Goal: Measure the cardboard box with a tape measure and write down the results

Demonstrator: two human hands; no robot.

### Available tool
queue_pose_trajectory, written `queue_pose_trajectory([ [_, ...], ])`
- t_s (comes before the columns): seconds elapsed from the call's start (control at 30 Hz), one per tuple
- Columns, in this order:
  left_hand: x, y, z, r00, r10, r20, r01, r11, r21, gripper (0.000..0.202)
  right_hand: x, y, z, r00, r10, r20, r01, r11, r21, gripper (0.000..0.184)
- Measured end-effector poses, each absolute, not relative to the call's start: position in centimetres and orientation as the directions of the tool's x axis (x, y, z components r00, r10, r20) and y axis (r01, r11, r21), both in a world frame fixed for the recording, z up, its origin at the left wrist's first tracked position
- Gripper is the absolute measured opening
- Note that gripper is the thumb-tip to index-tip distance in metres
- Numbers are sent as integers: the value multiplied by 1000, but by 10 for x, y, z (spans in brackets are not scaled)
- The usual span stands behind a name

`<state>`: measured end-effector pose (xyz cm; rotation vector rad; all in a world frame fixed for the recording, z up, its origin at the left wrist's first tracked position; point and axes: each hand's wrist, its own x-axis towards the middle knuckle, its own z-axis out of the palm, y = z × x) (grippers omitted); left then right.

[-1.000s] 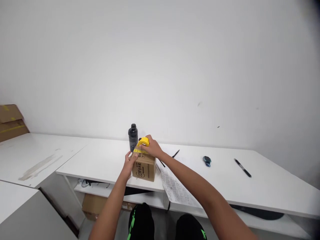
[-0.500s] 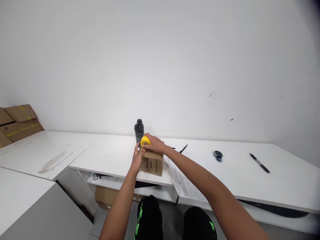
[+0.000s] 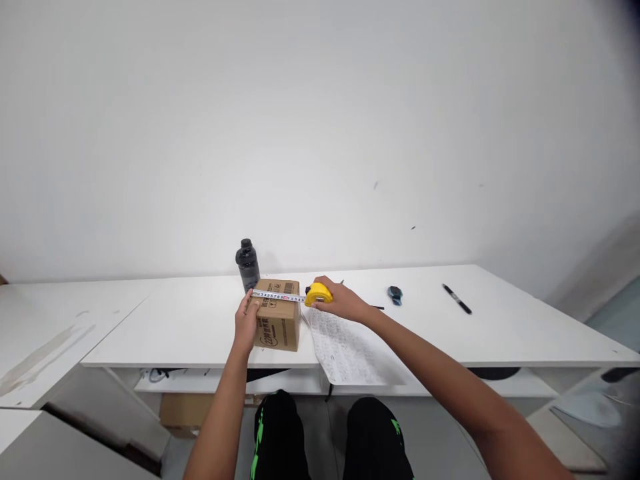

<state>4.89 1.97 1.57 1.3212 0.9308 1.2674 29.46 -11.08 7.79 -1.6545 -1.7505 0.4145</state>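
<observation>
The box [image 3: 275, 333] sits on the tabletop [image 3: 175, 323], just inside its front edge. The left hand [image 3: 246, 325] has its grip closed on the box's left edge, at the blade's end. The right hand [image 3: 339, 300] grips the tape measure [image 3: 321, 292] just past the right edge; the blade [image 3: 277, 295] spans the top between them. A bottle [image 3: 249, 268] stands close behind the back left corner. Paper [image 3: 340, 347] overhangs the front edge. Rightward, a pen [image 3: 457, 299] lies well apart; leftward, the tabletop extends well past the box.
</observation>
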Motion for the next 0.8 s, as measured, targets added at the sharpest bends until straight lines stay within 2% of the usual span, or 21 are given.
queue_pose_trajectory([
  [0.2, 50, 19, 12, 131, 973, 190, -143, -171, 975, 52, 281, -89, 76, 67, 926, 372, 807, 168, -566, 49],
  [0.33, 47, 18, 11, 165, 969, 185, -162, -158, 974, 53, 244, -53, 77, -48, 892, 449, 859, 266, -437, 61],
  [0.43, 42, 15, 15, 222, 961, 163, -184, -123, 975, 59, 206, -24, 78, -134, 871, 472, 859, 340, -383, 59],
  [0.5, 39, 11, 17, 266, 950, 164, -230, -103, 968, 66, 183, -7, 77, -154, 859, 488, 833, 379, -404, 57],
  [0.6, 36, 5, 19, 303, 937, 173, -289, -83, 954, 78, 161, 11, 74, -139, 845, 516, 748, 431, -504, 59],
  [0.7, 37, -5, 18, 219, 971, 98, -214, -50, 975, 94, 160, 17, 71, -65, 827, 559, 656, 457, -601, 58],
  [0.8, 39, -16, 19, 195, 981, -9, -101, 29, 994, 102, 172, 15, 70, 121, 838, 533, 622, 354, -699, 53],
])
